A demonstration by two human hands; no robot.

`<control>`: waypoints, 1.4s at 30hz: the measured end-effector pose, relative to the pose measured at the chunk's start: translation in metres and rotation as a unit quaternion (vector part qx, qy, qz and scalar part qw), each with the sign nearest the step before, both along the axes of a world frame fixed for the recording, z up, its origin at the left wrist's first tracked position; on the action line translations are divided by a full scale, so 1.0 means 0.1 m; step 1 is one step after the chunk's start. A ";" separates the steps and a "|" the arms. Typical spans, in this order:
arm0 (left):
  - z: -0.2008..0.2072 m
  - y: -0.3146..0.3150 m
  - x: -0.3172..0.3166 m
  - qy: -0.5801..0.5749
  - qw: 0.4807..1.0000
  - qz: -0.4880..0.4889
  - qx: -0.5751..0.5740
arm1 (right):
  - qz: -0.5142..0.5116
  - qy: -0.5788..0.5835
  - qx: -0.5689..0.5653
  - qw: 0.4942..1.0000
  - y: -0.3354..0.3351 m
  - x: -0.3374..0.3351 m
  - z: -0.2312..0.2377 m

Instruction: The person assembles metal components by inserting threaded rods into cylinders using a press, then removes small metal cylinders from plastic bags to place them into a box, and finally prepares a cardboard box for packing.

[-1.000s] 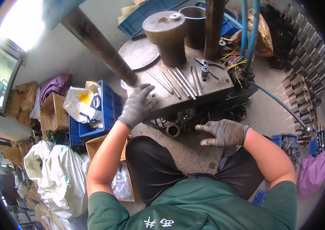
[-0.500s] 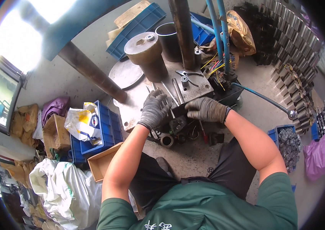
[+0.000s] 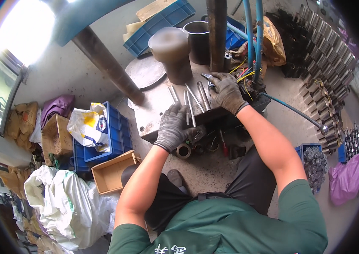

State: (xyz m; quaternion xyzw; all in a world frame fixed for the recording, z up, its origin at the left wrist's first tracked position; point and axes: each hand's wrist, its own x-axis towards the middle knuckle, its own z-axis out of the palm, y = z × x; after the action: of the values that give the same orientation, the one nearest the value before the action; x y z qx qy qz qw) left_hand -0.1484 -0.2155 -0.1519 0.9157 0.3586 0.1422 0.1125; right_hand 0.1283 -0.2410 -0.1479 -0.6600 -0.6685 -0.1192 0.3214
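Observation:
My gloved right hand (image 3: 229, 92) is closed around a pair of pliers, whose pointed jaws (image 3: 206, 76) stick out past the fingers; the handles are hidden under the glove. Right by its fingertips stands a small metal bushing (image 3: 211, 85), partly covered. My gloved left hand (image 3: 172, 129) lies at the near edge of the steel plate (image 3: 150, 120), its fingers stretched out and nothing visible in them. Between the hands, several thin metal rods (image 3: 191, 108) and a thicker bar (image 3: 203, 96) lie on the plate.
A thick steel cylinder (image 3: 177, 63), its top blurred, stands on the plate beside a dark tube (image 3: 198, 44). Posts (image 3: 109, 65) rise at both sides. Left are blue crates (image 3: 118, 135) and an open cardboard box (image 3: 109, 173); right, stacked metal tubes (image 3: 321, 46) and a lever (image 3: 295, 114).
My right hand has moved up and right onto the pliers and closed on them. My left hand has come slightly nearer me, uncovering the rods. The cylinder's top has become blurred.

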 end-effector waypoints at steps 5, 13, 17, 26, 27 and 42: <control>-0.15 0.10 0.19 -0.028 0.998 0.009 0.052 | -0.024 -0.007 -0.016 1.000 0.13 0.05 -0.11; 0.12 0.30 0.12 -0.074 0.997 -0.004 -0.026 | 0.037 0.041 0.021 0.998 0.15 0.13 -0.20; 0.12 0.33 -0.01 -0.021 0.999 0.019 -0.024 | 0.056 0.040 0.035 0.997 0.11 0.08 -0.12; 0.08 0.52 -0.27 -0.061 0.993 0.099 0.005 | 0.076 0.321 0.061 0.942 0.08 0.05 -0.05; 0.00 0.59 -0.31 -0.094 0.989 0.110 -0.016 | 0.079 0.301 0.077 0.947 0.08 0.09 -0.08; 0.10 0.63 -0.22 -0.024 0.993 0.113 -0.019 | 0.219 0.671 -0.022 0.708 -0.53 1.04 -0.40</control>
State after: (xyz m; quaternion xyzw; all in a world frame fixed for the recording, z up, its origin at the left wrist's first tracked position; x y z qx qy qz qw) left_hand -0.1700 -0.1520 -0.1423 0.8633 0.4596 0.1696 0.1214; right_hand 0.2325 -0.2942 -0.1880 -0.4083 -0.4048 0.4430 0.6879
